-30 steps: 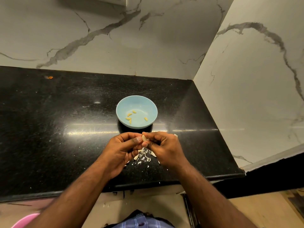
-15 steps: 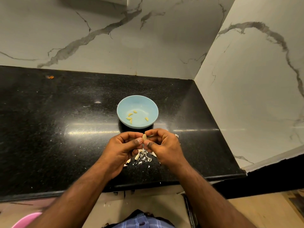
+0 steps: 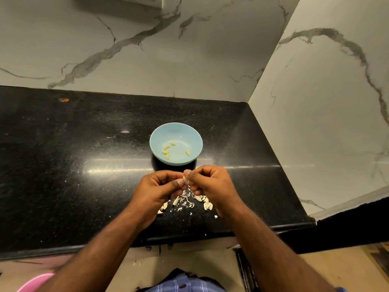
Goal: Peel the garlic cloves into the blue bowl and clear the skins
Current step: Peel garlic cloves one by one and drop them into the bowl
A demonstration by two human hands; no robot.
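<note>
Black speckled stone counter in a marble-walled corner. Nearest the edge: loose garlic skins scattered beneath both hands. Above them: left hand and right hand, fingers curled, thumbs and forefingers together pinching one garlic clove, held roughly upright, partly skinned by the look of it. Just beyond the hands: blue bowl, holding five peeled cloves. Drop lies straight ahead; both hands about equally near
</note>
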